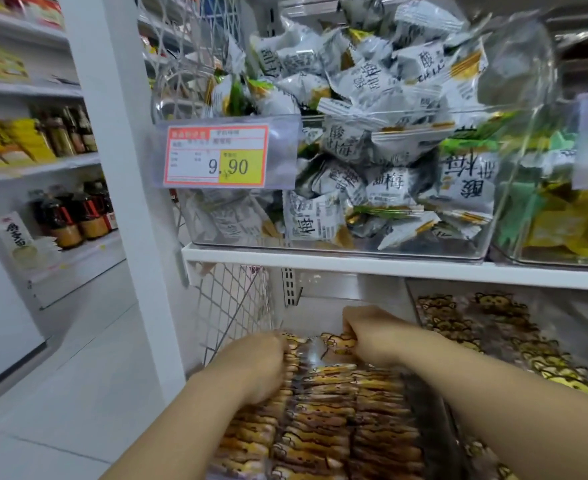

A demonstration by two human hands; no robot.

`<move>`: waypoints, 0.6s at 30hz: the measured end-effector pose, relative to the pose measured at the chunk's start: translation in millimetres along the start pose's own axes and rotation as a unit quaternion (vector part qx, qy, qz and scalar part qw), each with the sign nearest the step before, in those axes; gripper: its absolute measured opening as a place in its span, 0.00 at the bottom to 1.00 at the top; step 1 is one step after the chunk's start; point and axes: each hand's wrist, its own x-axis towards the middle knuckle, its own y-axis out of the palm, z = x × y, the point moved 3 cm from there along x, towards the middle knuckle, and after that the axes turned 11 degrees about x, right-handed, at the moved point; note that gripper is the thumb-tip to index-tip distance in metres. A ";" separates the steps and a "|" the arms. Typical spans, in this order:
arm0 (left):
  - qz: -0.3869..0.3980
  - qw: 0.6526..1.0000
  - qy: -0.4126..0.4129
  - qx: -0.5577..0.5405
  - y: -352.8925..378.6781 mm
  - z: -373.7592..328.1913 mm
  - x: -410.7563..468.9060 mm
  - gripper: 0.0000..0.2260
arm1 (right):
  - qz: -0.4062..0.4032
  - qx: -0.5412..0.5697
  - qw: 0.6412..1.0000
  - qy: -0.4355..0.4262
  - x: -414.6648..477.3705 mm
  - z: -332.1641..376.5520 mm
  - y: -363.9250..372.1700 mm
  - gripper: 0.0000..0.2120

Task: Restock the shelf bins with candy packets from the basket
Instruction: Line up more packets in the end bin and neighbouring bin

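Note:
Both my hands reach into a clear bin [434, 410] on the lower shelf, packed with rows of yellow-and-brown candy packets [323, 417]. My left hand [254, 365] curls its fingers over the packets at the bin's far left. My right hand [368, 334] grips packets at the back of the bin. A neighbouring bin [493, 327] to the right holds the same yellow-printed packets. No basket is in view.
Above, a white shelf edge [389, 268] carries a clear bin [337, 244] heaped with white-and-gold packets and a 9.90 price tag [216, 155]. A bin of yellow-green packets [562, 220] stands at right. A wire mesh panel [232, 306], white upright and bottle shelves [67, 209] lie left.

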 end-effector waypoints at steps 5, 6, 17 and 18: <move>-0.002 1.000 0.017 0.008 3.4 1.1 -0.4 0.20 | 0.044 0.018 0.999 -0.012 17.9 -0.9 12.4 0.09; -0.004 1.000 0.018 0.010 3.9 1.4 -0.6 0.21 | 0.049 0.022 0.998 -0.015 19.4 -0.4 12.5 0.08; -0.076 0.997 0.013 -0.029 0.0 0.4 -3.2 0.22 | 0.067 0.049 0.995 -0.060 17.7 -4.9 9.3 0.09; -0.094 0.995 0.012 -0.036 -1.3 0.8 -3.1 0.20 | 0.074 0.048 0.994 -0.058 17.3 -3.9 11.0 0.13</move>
